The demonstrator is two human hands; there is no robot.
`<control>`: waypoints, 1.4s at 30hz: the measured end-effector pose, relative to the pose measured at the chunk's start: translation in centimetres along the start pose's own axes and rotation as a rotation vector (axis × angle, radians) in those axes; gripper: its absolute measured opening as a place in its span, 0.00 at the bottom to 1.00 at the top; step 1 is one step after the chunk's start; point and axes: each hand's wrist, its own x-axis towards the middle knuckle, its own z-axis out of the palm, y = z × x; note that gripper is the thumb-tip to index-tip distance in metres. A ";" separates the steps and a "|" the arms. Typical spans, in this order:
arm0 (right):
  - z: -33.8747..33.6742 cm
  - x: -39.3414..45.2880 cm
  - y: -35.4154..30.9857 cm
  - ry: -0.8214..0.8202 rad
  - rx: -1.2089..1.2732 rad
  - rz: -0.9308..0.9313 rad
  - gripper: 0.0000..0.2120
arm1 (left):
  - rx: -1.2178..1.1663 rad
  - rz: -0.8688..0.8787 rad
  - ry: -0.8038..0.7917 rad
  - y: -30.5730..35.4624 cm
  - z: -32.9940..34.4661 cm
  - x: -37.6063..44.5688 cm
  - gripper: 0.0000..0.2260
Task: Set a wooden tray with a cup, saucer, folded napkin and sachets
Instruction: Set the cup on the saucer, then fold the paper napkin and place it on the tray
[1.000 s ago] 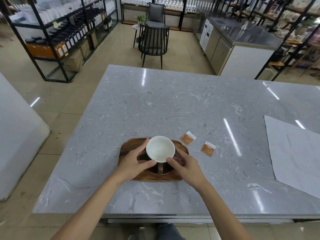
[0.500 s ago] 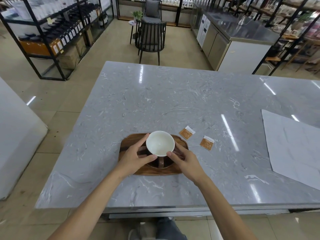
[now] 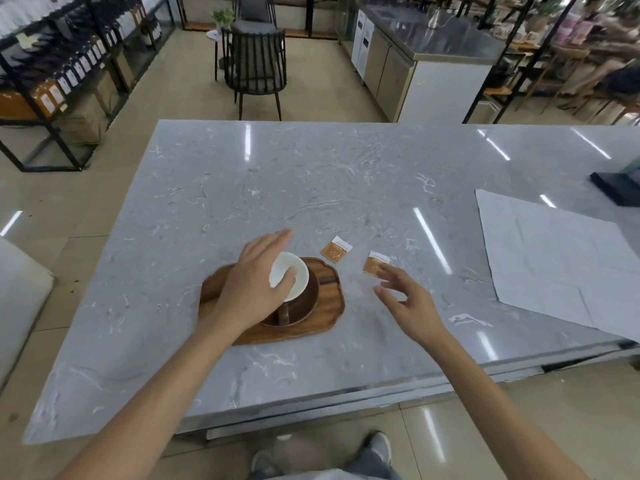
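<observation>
A cup (image 3: 300,281), white inside and dark brown outside, stands on a dark wooden saucer (image 3: 306,306) on the wooden tray (image 3: 331,299) near the table's front edge. My left hand (image 3: 254,282) lies across the cup's left side with its fingers stretched out and its thumb over the rim. Two orange sachets (image 3: 335,250) (image 3: 375,263) lie on the table to the right of the tray. My right hand (image 3: 410,301) hovers with spread fingers, holding nothing, its index fingertip just below the nearer sachet. A large white napkin (image 3: 554,261) lies flat and unfolded at the right.
The grey marble table (image 3: 277,188) stretches far back and to the right. A dark flat object (image 3: 620,187) sits at its right edge beyond the napkin. Behind the table stand a black chair (image 3: 258,60), shelving at the left and a steel counter.
My right hand has let go of the cup and moved right toward the nearer sachet. My left hand has slid over the cup with its fingers straightened. The view has tilted and shifted.
</observation>
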 end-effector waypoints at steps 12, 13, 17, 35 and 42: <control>-15.6 -2.3 11.8 0.101 -0.231 0.165 0.14 | -0.111 0.256 -0.360 15.3 16.7 3.3 0.12; -17.2 -2.7 12.8 0.119 -0.256 0.179 0.15 | -0.109 0.263 -0.408 16.4 18.4 3.4 0.12; -23.9 -3.5 17.2 0.174 -0.349 0.201 0.18 | -0.065 0.308 -0.562 21.1 25.0 5.0 0.17; -33.3 -1.9 28.2 0.075 -0.562 -0.046 0.20 | 0.234 0.413 -0.410 28.0 38.7 10.3 0.19; -32.4 0.5 27.2 0.032 -0.529 -0.047 0.21 | 0.188 0.335 -0.381 26.7 37.6 11.5 0.12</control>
